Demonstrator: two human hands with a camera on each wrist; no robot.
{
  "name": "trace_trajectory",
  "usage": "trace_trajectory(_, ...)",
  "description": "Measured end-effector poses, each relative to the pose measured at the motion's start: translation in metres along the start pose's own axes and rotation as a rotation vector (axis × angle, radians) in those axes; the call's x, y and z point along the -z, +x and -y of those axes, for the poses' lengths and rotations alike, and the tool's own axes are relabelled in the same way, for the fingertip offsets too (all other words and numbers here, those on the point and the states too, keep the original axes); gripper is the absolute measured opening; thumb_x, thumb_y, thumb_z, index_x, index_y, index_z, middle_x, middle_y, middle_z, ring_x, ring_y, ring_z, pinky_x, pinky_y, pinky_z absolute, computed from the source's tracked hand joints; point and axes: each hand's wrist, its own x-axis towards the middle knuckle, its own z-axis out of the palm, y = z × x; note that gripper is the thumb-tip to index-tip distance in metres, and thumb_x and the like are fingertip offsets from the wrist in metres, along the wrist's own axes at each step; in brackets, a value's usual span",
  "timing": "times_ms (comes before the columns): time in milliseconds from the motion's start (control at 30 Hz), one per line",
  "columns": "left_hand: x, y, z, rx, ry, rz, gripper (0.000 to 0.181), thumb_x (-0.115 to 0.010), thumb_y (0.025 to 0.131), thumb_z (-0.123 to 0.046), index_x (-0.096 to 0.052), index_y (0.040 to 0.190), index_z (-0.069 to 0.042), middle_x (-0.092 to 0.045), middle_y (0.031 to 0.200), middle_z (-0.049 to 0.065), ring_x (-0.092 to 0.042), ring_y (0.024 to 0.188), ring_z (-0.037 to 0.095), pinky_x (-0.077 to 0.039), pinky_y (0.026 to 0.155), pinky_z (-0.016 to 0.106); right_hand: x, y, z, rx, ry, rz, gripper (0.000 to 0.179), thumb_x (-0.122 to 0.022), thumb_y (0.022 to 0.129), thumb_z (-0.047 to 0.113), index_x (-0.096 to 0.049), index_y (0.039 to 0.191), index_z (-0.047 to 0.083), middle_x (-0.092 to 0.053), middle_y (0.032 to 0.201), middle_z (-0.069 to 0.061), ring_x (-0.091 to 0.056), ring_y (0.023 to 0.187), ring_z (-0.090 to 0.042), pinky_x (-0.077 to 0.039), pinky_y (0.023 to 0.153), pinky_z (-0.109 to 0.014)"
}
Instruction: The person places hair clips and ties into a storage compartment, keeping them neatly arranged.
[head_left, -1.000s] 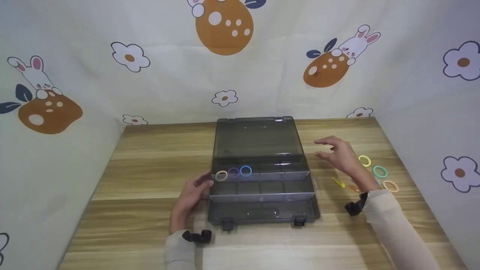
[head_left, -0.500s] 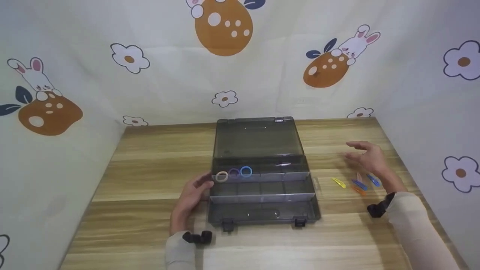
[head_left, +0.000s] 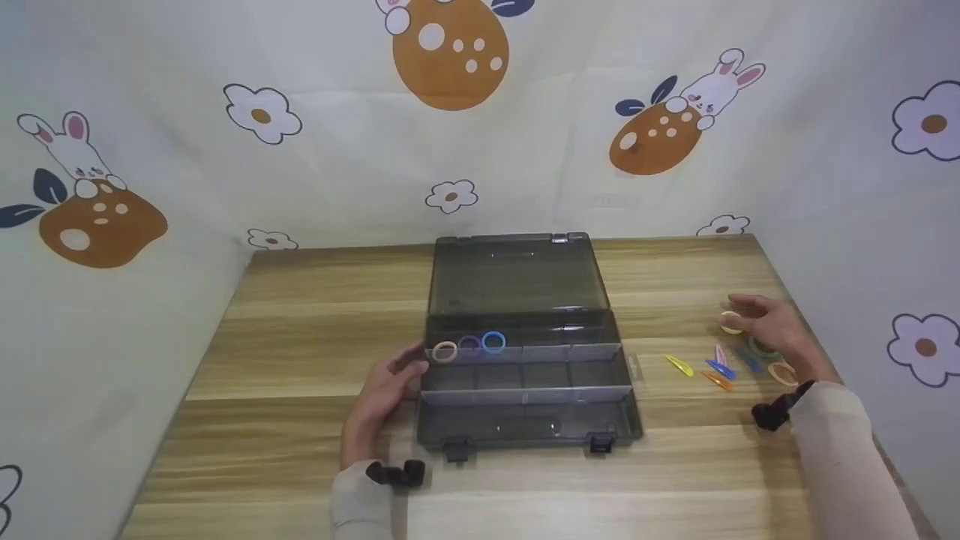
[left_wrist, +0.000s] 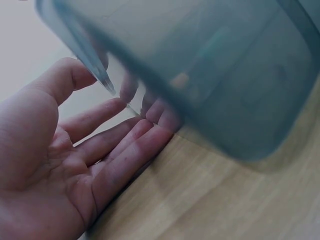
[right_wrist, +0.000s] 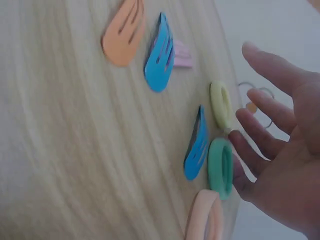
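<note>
A dark translucent organizer box (head_left: 525,375) lies open on the table, its lid (head_left: 517,274) laid back. My left hand (head_left: 384,388) rests at the box's left side; in the left wrist view its extended fingers touch the outer wall, thumb near the rim. My right hand (head_left: 776,330) hovers over the hair items at the right, fingers spread, holding nothing. Its fingertips are near a yellow hair tie (right_wrist: 221,106) and a green hair tie (right_wrist: 220,167). A peach hair tie (right_wrist: 204,217) lies closer. Peach (head_left: 445,352), purple (head_left: 469,345) and blue (head_left: 493,343) hair ties sit at the box's back-left dividers.
Snap hair clips lie between the box and my right hand: yellow (head_left: 679,365), orange (head_left: 717,381), pink (head_left: 721,354) and two blue, one of them (head_left: 721,369) beside the pink. Two latches (head_left: 456,450) stick out from the box's front. A printed curtain (head_left: 337,172) stands behind the table.
My right hand has moved right and slightly toward me, from beside the box to over the hair ties. My left hand has stayed at the box.
</note>
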Motion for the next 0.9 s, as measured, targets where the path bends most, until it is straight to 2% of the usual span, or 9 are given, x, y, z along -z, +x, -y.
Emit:
trace_trajectory(100,0.0,0.0,0.0,-0.004,0.012,-0.002,0.047,-0.065,0.094,-0.012,-0.056,0.138,0.002,-0.057,0.144,0.021,-0.049,0.139,0.035,-0.033,0.122,0.048,0.001,0.002,-0.007,0.005,0.012,0.014,0.089,-0.07,0.091,0.047,-0.031,0.154,-0.003,-0.032,0.157,-0.031,-0.027,0.146,-0.051,-0.029,0.118,-0.064)
trace_trajectory(233,-0.001,-0.001,0.001,-0.004,0.027,0.002,0.048,-0.065,0.094,-0.014,-0.056,0.138,0.002,-0.056,0.145,0.021,-0.048,0.14,0.036,-0.033,0.122,0.049,0.002,0.001,-0.013,0.022,0.01,0.044,0.086,-0.073,0.09,0.042,-0.035,0.151,-0.005,-0.031,0.157,-0.033,-0.026,0.147,-0.052,-0.026,0.119,-0.065)
trace_trajectory(400,0.0,-0.001,0.001,0.006,0.019,-0.001,0.047,-0.066,0.094,-0.014,-0.058,0.138,-0.001,-0.057,0.145,0.019,-0.049,0.14,0.035,-0.033,0.122,0.048,0.0,0.001,-0.018,0.038,0.003,0.033,0.079,-0.076,0.088,0.037,-0.042,0.147,-0.005,-0.037,0.154,-0.033,-0.032,0.143,-0.05,-0.029,0.117,-0.065)
trace_trajectory(500,0.001,-0.001,0.001,0.003,0.02,-0.001,0.048,-0.066,0.094,-0.015,-0.057,0.139,-0.001,-0.057,0.145,0.019,-0.049,0.14,0.035,-0.033,0.122,0.049,-0.001,0.0,-0.02,0.027,-0.008,0.016,0.08,-0.077,0.086,0.041,-0.044,0.146,-0.001,-0.043,0.152,-0.029,-0.043,0.136,-0.04,-0.039,0.112,-0.054)
trace_trajectory(567,0.001,-0.001,0.001,0.004,0.02,-0.001,0.048,-0.066,0.094,-0.015,-0.057,0.139,0.0,-0.056,0.145,0.019,-0.048,0.14,0.035,-0.033,0.122,0.048,-0.001,0.0,-0.021,0.029,0.0,0.01,0.08,-0.078,0.086,0.041,-0.045,0.146,0.0,-0.049,0.149,-0.024,-0.052,0.126,-0.023,-0.046,0.104,-0.037)
trace_trajectory(667,0.001,-0.001,0.001,-0.002,0.02,-0.002,0.049,-0.066,0.095,-0.015,-0.056,0.139,0.001,-0.056,0.145,0.021,-0.048,0.14,0.036,-0.034,0.121,0.048,-0.001,0.0,-0.022,0.056,0.018,-0.007,0.076,-0.079,0.086,0.037,-0.048,0.144,-0.002,-0.066,0.128,-0.006,-0.057,0.102,0.0,-0.048,0.085,-0.017)
trace_trajectory(733,0.0,-0.001,0.001,-0.005,0.025,-0.002,0.048,-0.066,0.095,-0.014,-0.055,0.139,0.002,-0.055,0.145,0.022,-0.048,0.14,0.036,-0.035,0.121,0.048,-0.001,0.0,-0.022,0.057,0.052,-0.011,0.074,-0.08,0.085,0.032,-0.049,0.141,-0.004,-0.068,0.114,0.009,-0.056,0.09,0.007,-0.049,0.077,-0.013)
trace_trajectory(800,0.0,-0.001,0.0,-0.003,0.028,-0.004,0.048,-0.065,0.095,-0.014,-0.056,0.139,0.003,-0.055,0.145,0.023,-0.049,0.139,0.037,-0.035,0.12,0.049,-0.001,0.001,-0.022,0.057,0.065,-0.023,0.07,-0.081,0.084,0.03,-0.052,0.137,-0.006,-0.066,0.101,0.021,-0.056,0.084,0.008,-0.05,0.073,-0.014)
trace_trajectory(900,0.0,-0.001,-0.001,-0.009,0.035,-0.001,0.048,-0.065,0.095,-0.015,-0.056,0.139,0.003,-0.055,0.145,0.023,-0.049,0.139,0.038,-0.035,0.12,0.05,-0.001,0.003,-0.02,0.033,0.062,-0.039,0.065,-0.082,0.084,0.03,-0.056,0.131,-0.005,-0.064,0.095,0.024,-0.056,0.083,0.006,-0.051,0.072,-0.017)
